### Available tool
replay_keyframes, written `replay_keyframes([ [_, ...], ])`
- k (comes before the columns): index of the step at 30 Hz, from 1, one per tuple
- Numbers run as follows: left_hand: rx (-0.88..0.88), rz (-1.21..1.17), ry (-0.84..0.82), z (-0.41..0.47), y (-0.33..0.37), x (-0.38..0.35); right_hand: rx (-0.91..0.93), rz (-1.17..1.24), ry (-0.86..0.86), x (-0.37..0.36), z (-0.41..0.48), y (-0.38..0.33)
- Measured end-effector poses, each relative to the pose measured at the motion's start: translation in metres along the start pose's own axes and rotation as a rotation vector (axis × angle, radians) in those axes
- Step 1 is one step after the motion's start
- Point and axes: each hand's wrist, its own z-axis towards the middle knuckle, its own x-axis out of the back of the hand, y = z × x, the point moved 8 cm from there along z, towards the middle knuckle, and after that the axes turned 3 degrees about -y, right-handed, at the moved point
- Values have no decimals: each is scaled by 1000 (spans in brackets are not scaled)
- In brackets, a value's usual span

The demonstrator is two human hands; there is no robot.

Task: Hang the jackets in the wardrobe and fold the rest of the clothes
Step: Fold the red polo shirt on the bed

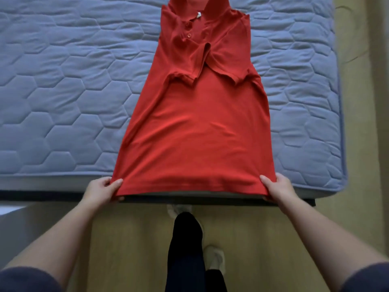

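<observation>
**Shirt lined up for its fold**

Shirt (195, 114) lies flat, front up, on the bed (63, 81), collar at the far end and hem at the near edge where I stand. Both short sleeves are already turned in across the chest, so the body is a narrow strip.

My left hand (101, 189) pinches the hem's left corner, thumb on top of the cloth and fingers curled under it. My right hand (277, 188) does the same at the right corner. Neither is holding anything else, and the hem is drawn fairly taut between them, hanging a little past the mattress edge.

I judge this to be the folding part of the task, at the point where the bottom is about to go up. The next move calls for lifting both corners together and carrying the hem toward the collar, keeping the two sides level so the tucked sleeves do not slide out. Soft knit like this will sag in the middle, so I would lay it down gently and smooth it after.

No jackets or wardrobe are in view.
</observation>
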Motion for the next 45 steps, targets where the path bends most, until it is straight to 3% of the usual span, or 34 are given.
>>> replay_keyframes([
  [6,116,-204,62,-64,-19,1,29,158,-62,40,-48,20],
  [10,231,-300,61,-121,-38,16,-34,149,-70,66,-86,50],
  [14,331,-345,84,-158,-28,34,-115,309,-91,78,-115,52],
  [17,323,-490,113,-157,18,50,-79,511,-73,86,-117,0],
  [21,232,-838,27,-128,120,63,6,756,-44,103,-103,-111],
  [29,-158,-940,26,-1,356,108,311,709,15,128,-24,-355],
  [31,-241,-803,-19,29,394,96,395,580,1,114,-1,-387],
  [33,-309,-446,77,54,401,77,478,312,57,90,15,-385],
  [35,-430,78,173,64,387,42,565,-142,56,46,25,-353],
  [37,-543,591,149,60,355,-9,598,-749,-6,-8,31,-299],
  [39,-628,957,100,56,320,-53,658,-1143,-17,-43,28,-256],
  [42,-769,1195,73,58,294,-95,767,-1249,41,-65,38,-242],
  [45,-833,1229,205,72,302,-107,865,-1308,198,-65,62,-261],
])
